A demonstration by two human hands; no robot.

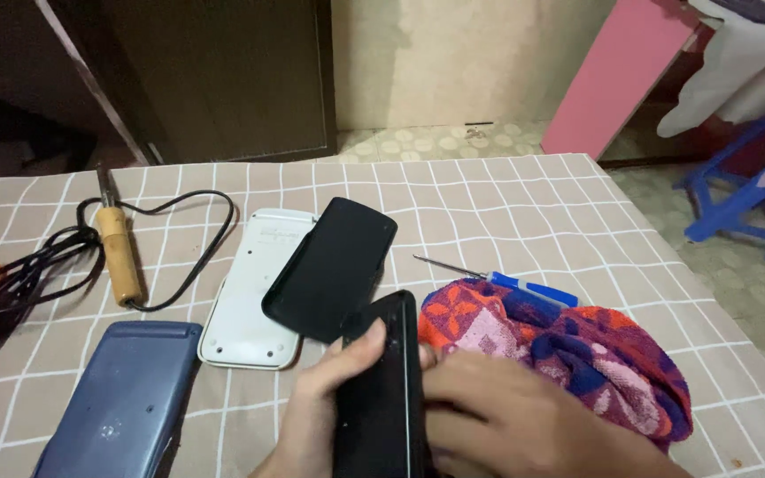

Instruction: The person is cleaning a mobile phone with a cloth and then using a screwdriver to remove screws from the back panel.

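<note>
Both hands, left hand (325, 389) and right hand (506, 416), grasped the black calculator body (381, 389) by its long edges; it appeared rigid, light, smooth, probably slippery.

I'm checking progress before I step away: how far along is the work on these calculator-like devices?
Looks done: a black cover lies loose, leaning on a white device lying back side up.

In hand: the left hand and right hand grip a black device edge-on.

Untouched: the blue-handled screwdriver, the soldering iron and the blue device lie on the checked tablecloth. What is left I can't tell.
</note>
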